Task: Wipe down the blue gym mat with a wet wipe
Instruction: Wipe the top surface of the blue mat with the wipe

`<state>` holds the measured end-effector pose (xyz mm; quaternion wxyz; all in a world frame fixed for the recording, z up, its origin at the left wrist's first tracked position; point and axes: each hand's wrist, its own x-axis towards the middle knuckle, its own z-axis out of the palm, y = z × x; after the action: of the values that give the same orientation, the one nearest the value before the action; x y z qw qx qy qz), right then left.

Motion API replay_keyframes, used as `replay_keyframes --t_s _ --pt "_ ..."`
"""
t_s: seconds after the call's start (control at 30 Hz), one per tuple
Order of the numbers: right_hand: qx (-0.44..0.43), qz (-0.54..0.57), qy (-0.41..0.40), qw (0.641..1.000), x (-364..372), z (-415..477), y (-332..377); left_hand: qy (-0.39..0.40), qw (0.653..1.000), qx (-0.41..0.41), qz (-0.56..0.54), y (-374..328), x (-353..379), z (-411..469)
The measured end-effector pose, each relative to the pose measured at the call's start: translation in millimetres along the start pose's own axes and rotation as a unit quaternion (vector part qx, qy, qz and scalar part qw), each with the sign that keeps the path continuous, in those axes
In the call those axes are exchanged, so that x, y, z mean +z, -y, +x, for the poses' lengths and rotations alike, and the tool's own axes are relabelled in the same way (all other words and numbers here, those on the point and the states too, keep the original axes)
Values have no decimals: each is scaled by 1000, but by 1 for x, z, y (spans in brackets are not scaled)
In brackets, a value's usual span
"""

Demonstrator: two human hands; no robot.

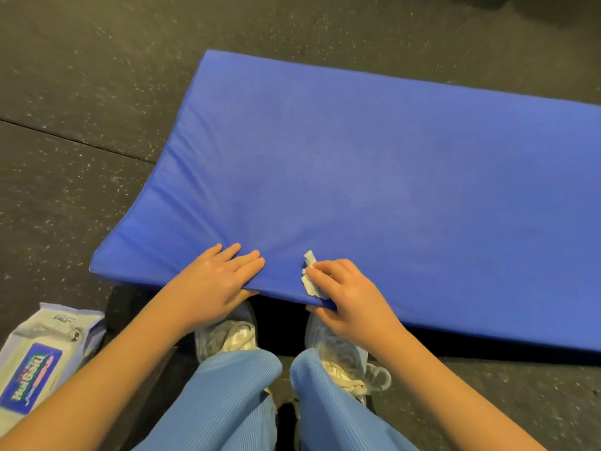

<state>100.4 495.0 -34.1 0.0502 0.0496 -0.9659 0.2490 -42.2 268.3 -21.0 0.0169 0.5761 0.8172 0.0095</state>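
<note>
Your left hand [221, 278] pinches the near edge of the blue gym mat [390, 177], fingers flat on top, thumb beneath. Just right, your right hand [351, 297] holds a crumpled wet wipe [309, 275] against it.

Cannot follow the blue gym mat [390, 174] past the right edge, nor see most of the wet wipe [309, 282] bunched under the fingers [327, 272] of the right hand [351, 299]. Cannot read the blurred label on the wipes pack [42, 356], clipped at left.

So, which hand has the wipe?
The right hand: its curled fingers hold the white wipe on the mat. The left hand grips only the mat's near edge.
</note>
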Motion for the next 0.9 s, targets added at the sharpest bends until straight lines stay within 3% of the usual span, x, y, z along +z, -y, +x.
replay_keyframes --t_s 0.23,0.4,0.53,0.57,0.73,0.8,0.9 --pt "7 83 85 993 16 6 24 83 993 -80 -35 3 13 -53" --pt "-38 38 58 997 19 16 4 39 972 -161 -168 7 14 -29" --pt "118 -6 -41 992 25 46 -15 84 954 -237 -166 4 27 -5" --pt "122 5 -53 991 28 48 -10 83 952 -245 -162 2 31 -5" --pt "-47 59 65 995 25 35 10 50 956 -244 -154 2 39 -13" --pt "-17 34 34 999 24 45 -13 57 955 -245 -156 2 39 -11" --pt "126 19 -69 989 30 67 -37 54 954 -250 -157 2 40 -11"
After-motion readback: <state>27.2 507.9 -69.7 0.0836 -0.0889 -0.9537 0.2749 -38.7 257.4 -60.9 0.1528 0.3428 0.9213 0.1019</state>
